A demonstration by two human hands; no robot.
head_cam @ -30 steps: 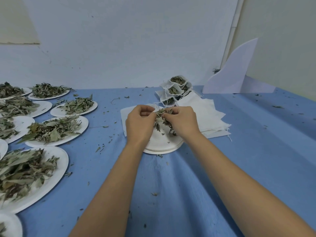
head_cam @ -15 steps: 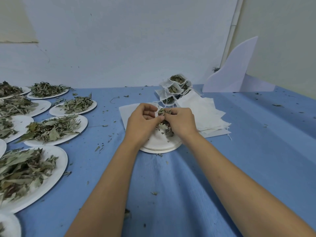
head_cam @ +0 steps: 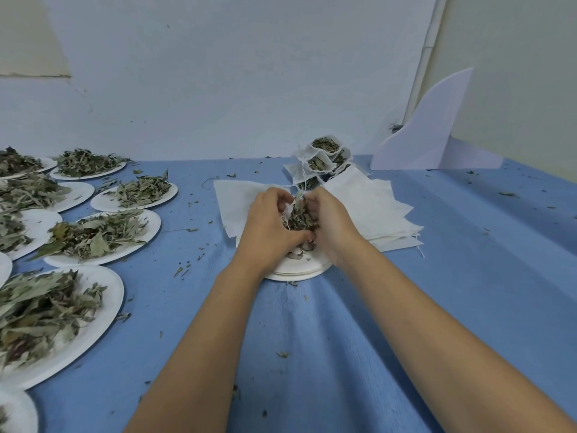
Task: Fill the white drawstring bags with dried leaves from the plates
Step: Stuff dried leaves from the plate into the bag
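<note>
Over a stack of white paper plates (head_cam: 296,271) at the table's middle, my left hand (head_cam: 270,228) and my right hand (head_cam: 331,223) cup a white drawstring bag (head_cam: 290,209) between them. Dried leaves (head_cam: 299,215) fill its open mouth, and its thin white string rises between my fingers. Both hands have curled fingers round the bag; most of the bag is hidden by them. A few leaves lie on the plate under my hands. Several filled bags (head_cam: 321,159) stand clustered just behind.
Several white plates heaped with dried leaves (head_cam: 93,235) cover the table's left side. Flat empty bags (head_cam: 371,204) are piled to the right of my hands, and more white fabric (head_cam: 234,195) lies to the left. A white curved board (head_cam: 434,132) leans at the back right. Leaf crumbs dot the blue cloth (head_cam: 343,339).
My hands have closed in tighter round the bag and sunk lower toward the plate. The leaves that stuck out between my fingers now sit deeper in the bag's mouth.
</note>
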